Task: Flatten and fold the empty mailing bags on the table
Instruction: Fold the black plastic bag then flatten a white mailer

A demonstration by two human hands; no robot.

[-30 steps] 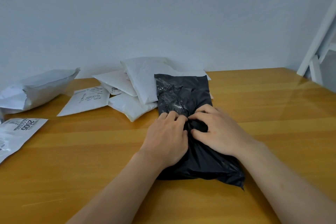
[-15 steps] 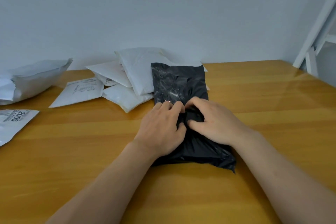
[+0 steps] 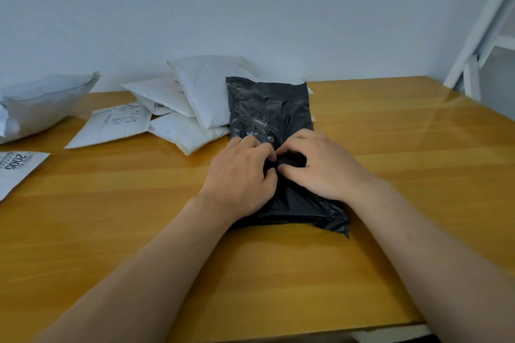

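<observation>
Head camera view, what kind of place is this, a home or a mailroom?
Probably a plain room at home, though that is uncertain: a bare wooden table against a white wall, a white ladder-like frame at right, and white mailing bags piled loosely.

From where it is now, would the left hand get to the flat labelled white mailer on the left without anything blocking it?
Probably yes. The left hand pinches the black mailing bag; only bare table separates it from the labelled white mailer.

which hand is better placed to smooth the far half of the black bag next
Probably the right hand. Its curled fingers pinch the black bag mid-length, and the far half lies straight ahead. The left hand also grips there, but nearer the left edge, so it could anchor.
</observation>
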